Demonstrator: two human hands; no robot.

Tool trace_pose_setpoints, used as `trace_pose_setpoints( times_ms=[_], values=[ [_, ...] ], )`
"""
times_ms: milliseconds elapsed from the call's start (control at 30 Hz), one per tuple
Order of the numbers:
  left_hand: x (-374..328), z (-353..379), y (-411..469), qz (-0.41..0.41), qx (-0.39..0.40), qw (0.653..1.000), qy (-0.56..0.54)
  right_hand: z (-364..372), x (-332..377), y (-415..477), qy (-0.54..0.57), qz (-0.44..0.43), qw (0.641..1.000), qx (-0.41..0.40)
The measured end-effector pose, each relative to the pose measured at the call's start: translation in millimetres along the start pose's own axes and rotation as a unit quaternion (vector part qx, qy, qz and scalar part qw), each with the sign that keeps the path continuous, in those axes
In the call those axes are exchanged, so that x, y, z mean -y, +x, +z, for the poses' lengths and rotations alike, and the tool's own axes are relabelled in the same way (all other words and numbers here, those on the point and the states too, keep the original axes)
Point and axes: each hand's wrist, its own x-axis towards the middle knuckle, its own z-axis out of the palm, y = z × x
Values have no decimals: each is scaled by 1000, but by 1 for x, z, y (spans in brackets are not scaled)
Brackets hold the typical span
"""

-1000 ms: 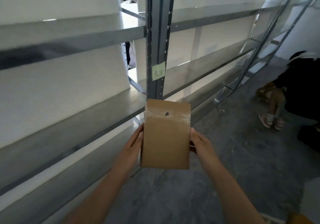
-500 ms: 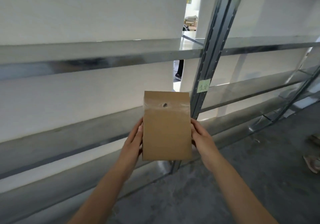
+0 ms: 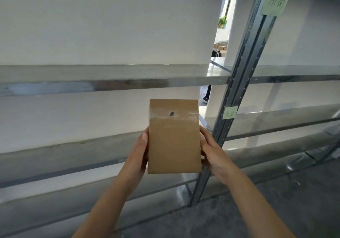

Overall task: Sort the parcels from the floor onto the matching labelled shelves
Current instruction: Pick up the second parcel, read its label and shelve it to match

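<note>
Gripping a brown parcel (image 3: 173,136) upright at the frame's centre, the left hand (image 3: 139,153) and right hand (image 3: 213,151) have fingers clamped on its sides before metal shelves (image 3: 110,75).

Both bare forearms rise from the bottom edge of the frame and converge toward its centre. The left hand (image 3: 140,151) sits just left of centre, palm turned inward, fingers extended upward and pressed flat against what it grips. The right hand (image 3: 211,150) mirrors it just right of centre, thumb up, fingers curled behind, wrist slightly bent.
</note>
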Motion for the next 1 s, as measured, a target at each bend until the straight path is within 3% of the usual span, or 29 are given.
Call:
trace_pose_setpoints(
  times_ms=[100, 333, 500, 600, 733, 867, 1000],
  values=[
    [-8, -8, -7, -18, -12, 1000, -13, 6, 5, 0, -29, -32, 999, 24],
    [-12, -25, -18, -35, -132, 986, -100, 34, 18, -2, -97, -130, 986, 40],
    [-10, -31, -18, -57, -123, 976, -168, 50, 33, -9, -112, -184, 976, 36],
    [-14, -31, -14, -44, -102, 981, -158, 53, 42, -14, -90, -197, 976, 32],
    [-19, -30, -12, 5, -132, 987, -92, 50, 47, -16, -52, -199, 979, 10],
    [-20, -29, -14, 90, -188, 978, 4, 50, 47, -17, -25, -131, 991, 18],
    [-14, -25, -12, 102, -221, 969, 40, 54, 45, -15, -47, -102, 994, -8]
  ],
)
